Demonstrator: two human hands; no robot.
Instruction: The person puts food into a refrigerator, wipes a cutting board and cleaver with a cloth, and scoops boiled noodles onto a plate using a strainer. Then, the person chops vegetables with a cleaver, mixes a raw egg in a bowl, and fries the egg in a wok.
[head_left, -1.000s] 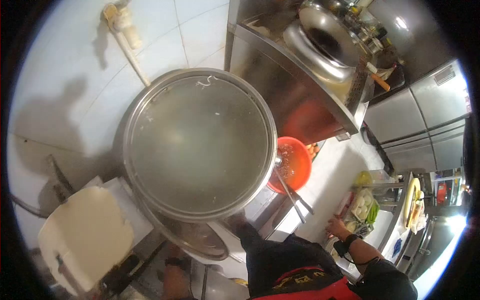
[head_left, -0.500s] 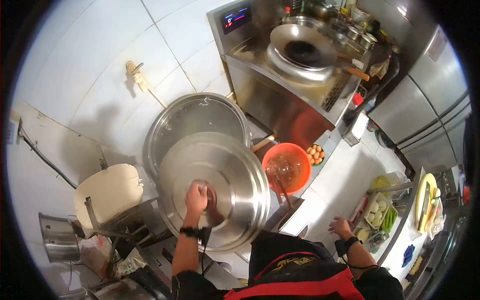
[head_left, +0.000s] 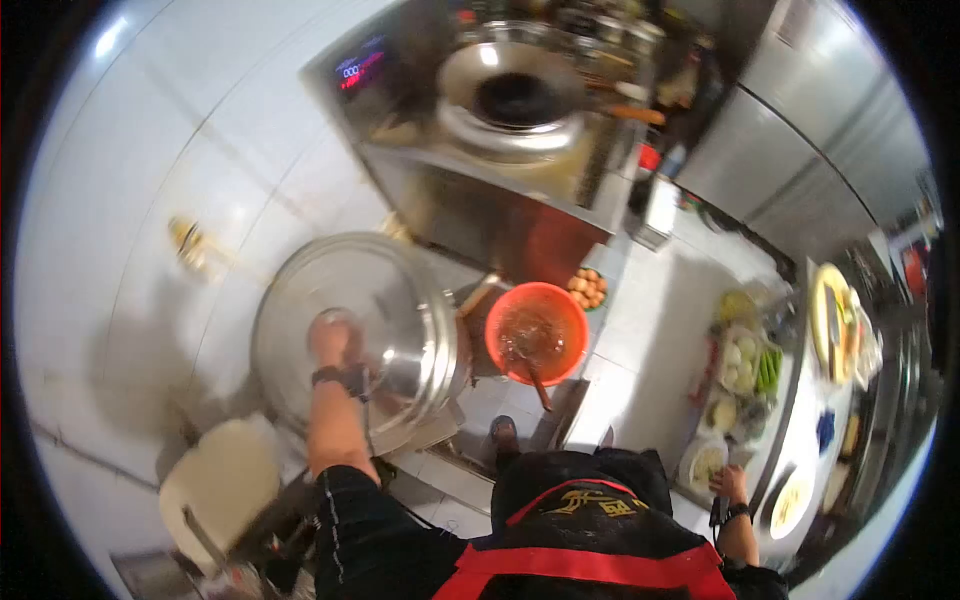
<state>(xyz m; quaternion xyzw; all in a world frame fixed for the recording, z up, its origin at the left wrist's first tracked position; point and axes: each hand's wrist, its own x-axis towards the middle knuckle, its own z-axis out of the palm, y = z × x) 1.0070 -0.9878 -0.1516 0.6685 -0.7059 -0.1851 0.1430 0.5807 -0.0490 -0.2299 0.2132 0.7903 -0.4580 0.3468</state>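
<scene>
My left hand (head_left: 333, 340) is closed on the knob of a large round steel pot lid (head_left: 390, 300). The lid covers the mouth of the big pot, whose inside is hidden beneath it. Motion blurs the lid and the hand. At the right, my right hand (head_left: 731, 483) hangs low beside a white bowl of pale food (head_left: 704, 462) at the counter side. Its fingers are a little apart and I see nothing held in them; whether they touch the bowl I cannot tell.
An orange-red basin (head_left: 575, 345) of liquid with a brown handle (head_left: 540, 390) stands right of the pot, beside brown eggs (head_left: 587, 288). A wok (head_left: 470, 85) sits on the stove. A pale round board (head_left: 225, 480) is lower left. Several food containers (head_left: 738, 360) line the right-hand shelf.
The lid has moved left with my left hand, from partly over the pot to covering its mouth. My right hand has moved down to the white bowl. The view has shifted.
</scene>
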